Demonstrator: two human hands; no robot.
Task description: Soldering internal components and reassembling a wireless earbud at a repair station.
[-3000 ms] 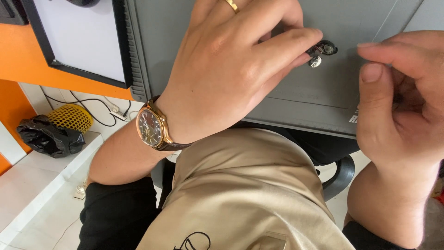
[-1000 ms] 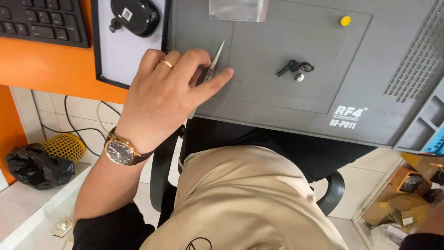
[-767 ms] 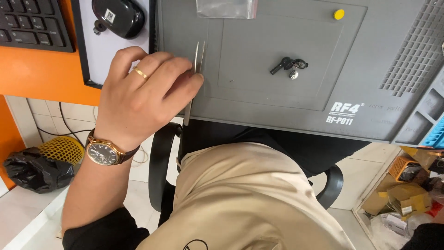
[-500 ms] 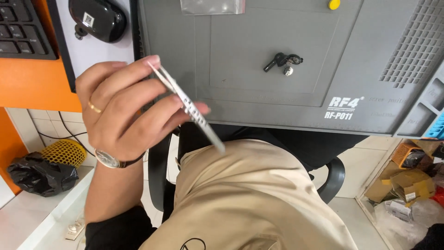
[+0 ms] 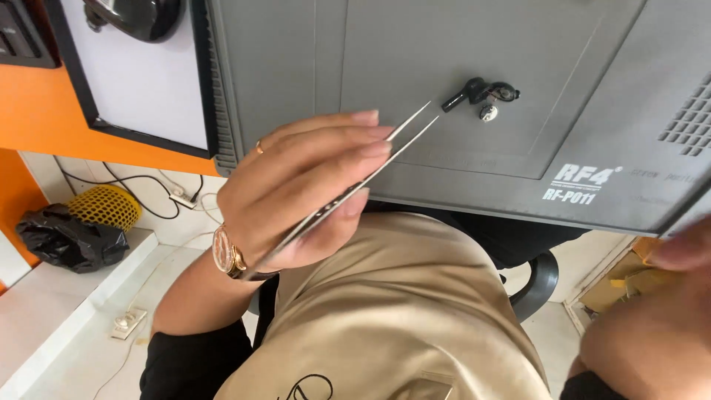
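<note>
left hand (image 5: 296, 196) pinching thin shiny metal tweezers (image 5: 348, 189), tips slightly apart, aimed at 2 o'clock toward small black part (image 5: 480, 92) on smooth grey rubbery mat (image 5: 296, 74). right hand (image 5: 652, 326) at 4 o'clock, grip can't tell.

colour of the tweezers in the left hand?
Silvery bare metal tweezers, pinched in the left hand; head view, the only one, shows it.

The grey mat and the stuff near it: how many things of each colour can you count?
Grey: 1, the work mat
Silver: 1, the tweezers in the left hand
Black: 3, the small part on the mat, the mouse, the bag
Yellow: 1, the net
Total: 6
</note>
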